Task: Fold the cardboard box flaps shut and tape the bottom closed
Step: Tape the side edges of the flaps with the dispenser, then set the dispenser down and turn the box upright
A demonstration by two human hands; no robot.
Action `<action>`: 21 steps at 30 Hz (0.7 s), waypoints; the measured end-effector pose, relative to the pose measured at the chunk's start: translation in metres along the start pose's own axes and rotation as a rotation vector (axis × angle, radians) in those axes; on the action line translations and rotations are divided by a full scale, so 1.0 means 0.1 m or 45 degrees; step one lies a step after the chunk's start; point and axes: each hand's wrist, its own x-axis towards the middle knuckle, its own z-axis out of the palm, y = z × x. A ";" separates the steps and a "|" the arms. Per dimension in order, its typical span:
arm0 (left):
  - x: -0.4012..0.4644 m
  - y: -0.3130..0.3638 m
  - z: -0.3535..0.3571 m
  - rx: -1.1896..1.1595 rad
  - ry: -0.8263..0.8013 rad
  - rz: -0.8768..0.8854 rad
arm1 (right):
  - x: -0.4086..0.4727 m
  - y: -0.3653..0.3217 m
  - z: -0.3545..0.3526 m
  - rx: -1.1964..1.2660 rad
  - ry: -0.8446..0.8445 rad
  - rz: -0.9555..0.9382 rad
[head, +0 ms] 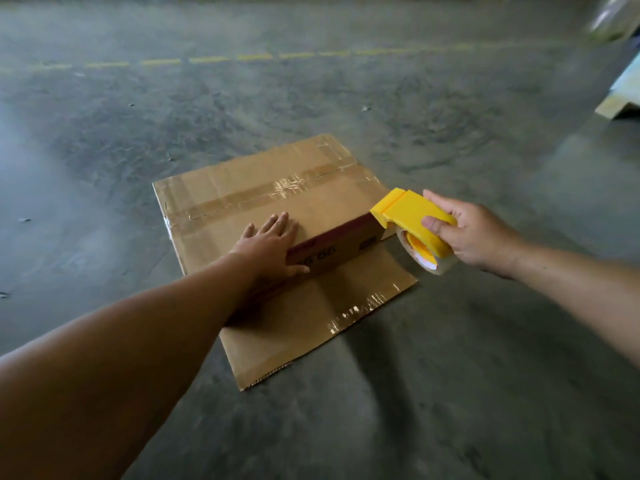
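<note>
A brown cardboard box (242, 199) stands upside down on the floor, its bottom flaps folded flat and a strip of clear tape (287, 188) running along the middle seam. Its near side wall (343, 245) shows red print. A loose flap (322, 306) lies flat on the floor in front. My left hand (273, 242) rests flat on the box near its front edge, fingers spread. My right hand (474, 233) grips a yellow tape dispenser (412, 216) with a clear tape roll (429, 261), its nose touching the box's right corner.
The box sits on a grey concrete floor (450, 375). A dashed yellow line (207, 59) crosses the floor far behind it. A pale board or pallet corner (620, 98) lies at the far right edge, with a blurred shiny object (613, 15) above it.
</note>
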 end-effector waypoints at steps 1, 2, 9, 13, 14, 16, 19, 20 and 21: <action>0.07 0.10 -0.02 0.004 0.013 0.021 | 0.03 0.15 -0.03 -0.029 0.035 0.040; 0.15 0.19 -0.05 0.001 0.027 0.033 | 0.06 0.29 -0.04 -0.057 0.073 0.078; 0.76 0.66 -0.18 -0.009 0.046 0.054 | 0.27 1.27 -0.02 -0.159 0.201 0.300; 1.04 0.77 -0.19 -0.022 0.060 0.020 | 0.31 1.72 -0.05 -0.400 0.192 0.403; 1.11 0.78 -0.21 -0.029 0.074 0.020 | 0.31 1.84 -0.05 -0.449 0.184 0.394; 1.24 0.77 -0.23 -0.071 0.107 0.016 | 0.31 2.09 -0.03 -0.517 0.141 0.378; 1.31 0.76 -0.12 -0.051 0.157 0.002 | 0.36 2.38 0.05 -0.581 0.118 0.428; 1.31 0.75 -0.05 -0.003 0.195 0.001 | 0.38 2.45 0.09 -0.597 0.121 0.431; 1.31 0.75 0.01 0.032 0.241 0.005 | 0.40 2.50 0.14 -0.610 0.118 0.430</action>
